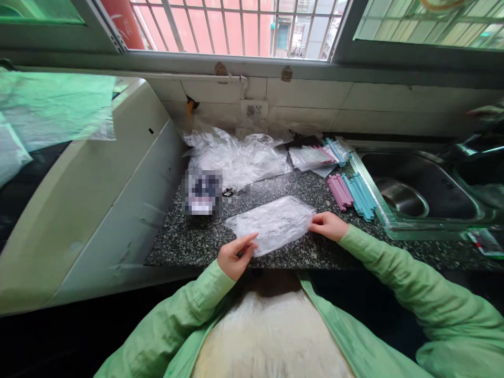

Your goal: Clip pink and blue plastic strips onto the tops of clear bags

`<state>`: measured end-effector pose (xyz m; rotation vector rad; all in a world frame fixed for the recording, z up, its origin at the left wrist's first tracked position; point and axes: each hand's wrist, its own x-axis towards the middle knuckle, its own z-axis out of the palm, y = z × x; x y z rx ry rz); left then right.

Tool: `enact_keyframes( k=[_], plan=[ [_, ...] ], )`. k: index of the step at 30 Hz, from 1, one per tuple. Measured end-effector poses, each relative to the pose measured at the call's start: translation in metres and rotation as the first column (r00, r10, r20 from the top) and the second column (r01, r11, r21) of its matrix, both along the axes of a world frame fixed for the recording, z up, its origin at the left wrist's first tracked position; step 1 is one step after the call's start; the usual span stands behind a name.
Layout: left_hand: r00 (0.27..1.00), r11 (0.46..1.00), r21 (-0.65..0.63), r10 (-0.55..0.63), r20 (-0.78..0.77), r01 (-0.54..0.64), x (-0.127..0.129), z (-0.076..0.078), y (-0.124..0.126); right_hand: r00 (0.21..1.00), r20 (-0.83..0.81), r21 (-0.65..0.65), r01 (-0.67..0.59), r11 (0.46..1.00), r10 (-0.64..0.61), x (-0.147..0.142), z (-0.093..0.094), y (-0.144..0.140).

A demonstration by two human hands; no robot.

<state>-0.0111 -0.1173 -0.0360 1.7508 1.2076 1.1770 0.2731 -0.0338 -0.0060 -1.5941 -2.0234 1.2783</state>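
A flat, rectangular bag of clear, wrinkled plastic point(275, 223) lies on the speckled dark stone bench point(177, 245) between the hands, its long axis running left to right, the right end farther. The right hand point(328, 226) has its grip pinched on that right end; the left hand point(236, 257) touches the near-left edge, though whether its grip is closed I cannot tell. Flat pink plastic strips point(340, 192) and light-blue plastic strips point(359, 196) lie far-right, nearer the right hand.

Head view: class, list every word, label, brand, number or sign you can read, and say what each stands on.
None can be read with certainty.
Clear plastic bag at the hands: no legible lettering.
Packet by the sink: any print is too small and blurred.
Pixelated item: blocked out.
Red surface at the window: pale mark, unreadable.
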Motion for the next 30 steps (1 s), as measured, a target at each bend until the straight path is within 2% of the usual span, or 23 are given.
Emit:
enact_keyframes(
  k=[2,3,9,11,12,13,14,15,17,18,20,21,22,24,27,30],
  plan=[
    [0.991,0.982,0.186,0.039,-0.126,-0.015,-0.001,-0.001,-0.004,0.995,0.098,0.026,-0.013,1.0,0.01,-0.004,0.001,0.001],
    [0.983,0.971,0.239,0.061,-0.174,-0.018,-0.001,-0.001,-0.005,0.988,0.154,0.035,-0.022,0.999,0.016,-0.005,0.002,0.001],
    [0.93,0.947,0.318,0.143,-0.339,-0.03,-0.003,0.001,-0.001,0.927,0.368,0.057,-0.107,0.993,0.079,0.001,0.01,-0.001],
    [0.913,0.937,0.35,0.143,-0.383,0.0,-0.006,0.001,-0.003,0.906,0.422,0.168,-0.104,0.98,0.024,0.006,0.019,-0.004],
    [0.904,0.933,0.361,0.142,-0.404,0.014,-0.007,0.0,-0.004,0.898,0.437,0.279,-0.09,0.956,-0.043,0.008,0.024,-0.006],
    [0.893,0.929,0.37,0.147,-0.425,0.024,-0.009,0.0,-0.006,0.895,0.427,0.419,-0.072,0.905,-0.127,0.008,0.028,-0.008],
    [0.877,0.922,0.385,0.162,-0.453,0.028,-0.011,0.001,-0.009,0.902,0.387,0.562,-0.063,0.825,-0.194,0.006,0.032,-0.011],
    [0.853,0.911,0.412,0.194,-0.485,0.027,-0.012,0.003,-0.011,0.919,0.333,0.676,-0.078,0.733,-0.21,0.003,0.035,-0.013],
    [0.787,0.86,0.51,0.31,-0.533,0.006,-0.012,0.01,-0.015,0.953,0.291,0.796,-0.194,0.574,-0.082,-0.009,0.034,-0.016],
    [0.758,0.817,0.576,0.376,-0.533,0.0,-0.01,0.015,-0.016,0.95,0.313,0.816,-0.27,0.512,0.002,-0.015,0.031,-0.016],
    [0.751,0.727,0.687,0.443,-0.489,0.019,-0.002,0.025,-0.014,0.922,0.369,0.824,-0.382,0.419,0.116,-0.027,0.02,-0.014],
    [0.773,0.7,0.711,0.414,-0.48,0.067,0.004,0.028,-0.011,0.915,0.377,0.822,-0.403,0.401,0.146,-0.031,0.013,-0.012],
    [0.788,0.702,0.699,0.348,-0.508,0.14,0.011,0.03,-0.007,0.911,0.377,0.82,-0.413,0.397,0.169,-0.034,0.007,-0.009],
    [0.764,0.777,0.585,0.225,-0.604,0.234,0.024,0.03,0.002,0.909,0.365,0.811,-0.416,0.412,0.2,-0.036,-0.003,-0.005],
    [0.702,0.866,0.435,0.149,-0.696,0.247,0.035,0.02,0.011,0.899,0.373,0.789,-0.438,0.431,0.23,-0.035,-0.011,-0.003],
    [0.655,0.89,0.361,0.098,-0.749,0.279,0.036,0.011,0.008,0.89,0.396,0.773,-0.456,0.44,0.227,-0.034,-0.019,-0.002]
  ],
)
